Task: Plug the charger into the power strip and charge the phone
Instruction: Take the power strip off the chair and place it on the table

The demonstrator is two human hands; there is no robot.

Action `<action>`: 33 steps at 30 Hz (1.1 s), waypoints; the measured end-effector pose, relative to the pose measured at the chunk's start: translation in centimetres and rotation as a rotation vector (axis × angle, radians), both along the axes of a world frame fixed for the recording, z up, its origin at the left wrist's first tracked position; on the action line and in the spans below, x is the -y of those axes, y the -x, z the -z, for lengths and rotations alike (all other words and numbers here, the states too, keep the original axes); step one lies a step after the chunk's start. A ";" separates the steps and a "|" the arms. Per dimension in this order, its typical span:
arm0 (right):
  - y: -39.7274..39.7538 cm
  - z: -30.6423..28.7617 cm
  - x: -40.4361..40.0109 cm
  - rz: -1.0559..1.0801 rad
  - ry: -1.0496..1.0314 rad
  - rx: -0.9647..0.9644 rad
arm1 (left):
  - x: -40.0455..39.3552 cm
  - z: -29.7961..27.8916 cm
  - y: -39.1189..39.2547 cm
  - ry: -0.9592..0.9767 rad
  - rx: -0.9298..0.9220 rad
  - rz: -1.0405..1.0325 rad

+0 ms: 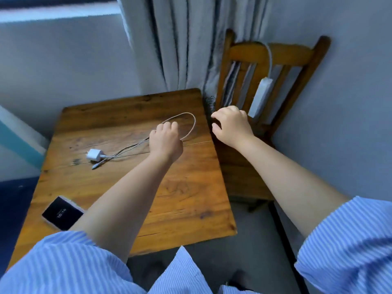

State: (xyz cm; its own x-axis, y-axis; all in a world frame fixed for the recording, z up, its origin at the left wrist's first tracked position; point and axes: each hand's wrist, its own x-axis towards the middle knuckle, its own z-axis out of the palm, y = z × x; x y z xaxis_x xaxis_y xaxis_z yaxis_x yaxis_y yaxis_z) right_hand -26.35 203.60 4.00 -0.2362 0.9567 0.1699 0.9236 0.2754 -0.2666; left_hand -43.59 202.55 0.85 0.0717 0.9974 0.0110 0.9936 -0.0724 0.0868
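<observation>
While the desk (131, 187) carries everything you need but the socket, take the charger (94, 154) as your landmark and read the rest from it. The chair (273, 54) stands far to the right of the charger, beyond the desk's right edge, and the power strip (259, 97) hangs down its backrest with its long axis near upright, tilted a little, its cord running up over the top rail. The phone (62, 213) lies well nearer to you than the charger, by the desk's near left edge, screen up and lit. The cable (191, 126) runs right from the charger as a doubled strand, its long axis roughly along the desk's width, and opens into a loop at the far right; its free plug end (96, 166) lies just in front of the charger. The charger itself lies on its side, prongs pointing left, away from the strip. Your left hand (166, 140) is curled over the strand where the loop begins; whether it grips the cable I cannot tell. Your right hand (230, 125) hovers half open and empty past the desk edge, the nearer of the two to the strip. I judge the charger must travel rightward and turn round to meet the strip.
</observation>
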 end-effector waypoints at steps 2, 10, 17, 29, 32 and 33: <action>-5.5 -1.5 -0.3 0.033 -0.041 0.008 | -0.6 -1.3 -5.0 -0.026 0.014 0.038; -19.7 -4.7 -2.9 0.156 -0.139 -0.018 | -5.4 -4.9 -18.5 -0.084 0.077 0.066; -26.0 -5.2 -11.5 0.179 -0.122 -0.027 | -14.3 -5.1 -25.4 -0.064 0.135 0.038; -29.8 -2.7 -26.7 0.135 0.044 -0.034 | -29.5 -2.5 -31.3 0.235 0.494 -0.076; -30.3 -1.5 -28.5 0.084 0.065 -0.071 | -31.0 -1.4 -32.4 0.264 0.729 -0.097; -30.4 -1.2 -28.9 0.080 0.057 -0.082 | -31.3 -1.2 -32.6 0.246 0.784 -0.096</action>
State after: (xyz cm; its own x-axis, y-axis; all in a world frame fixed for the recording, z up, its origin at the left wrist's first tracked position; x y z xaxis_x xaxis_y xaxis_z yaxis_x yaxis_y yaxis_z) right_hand 4.09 232.47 5.19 -0.1464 0.9806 0.1307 0.9165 0.1842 -0.3552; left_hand -11.00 233.80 2.02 0.0480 0.9792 -0.1972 0.6393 0.1216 0.7593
